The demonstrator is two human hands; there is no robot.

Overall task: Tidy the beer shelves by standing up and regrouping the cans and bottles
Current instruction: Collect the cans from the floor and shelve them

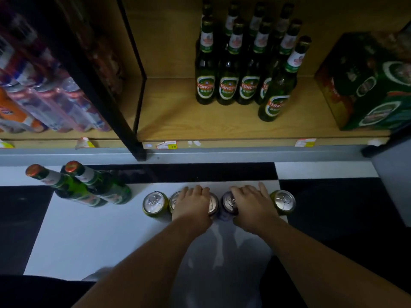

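A row of upright beer cans stands on a white floor tile below the shelf. My left hand (192, 203) lies over the tops of two cans, a green one (174, 200) and a silver-topped one (214, 205), fingers curled down over their far sides. My right hand (251, 204) grips from above a dark blue can (228, 204); whatever else is under its palm is hidden. Green cans stand free at the row's left end (154, 202) and right end (284, 201). Two green bottles (89, 187) stand on the floor to the left. Several Tsingtao bottles (235, 70) stand grouped on the wooden shelf (178, 121).
A green beer carton (369, 85) sits at the shelf's right end. A black upright post (124, 101) divides off the left bay, which holds wrapped cans (55, 101) and an orange bottle (13, 112). The floor is black and white tiles.
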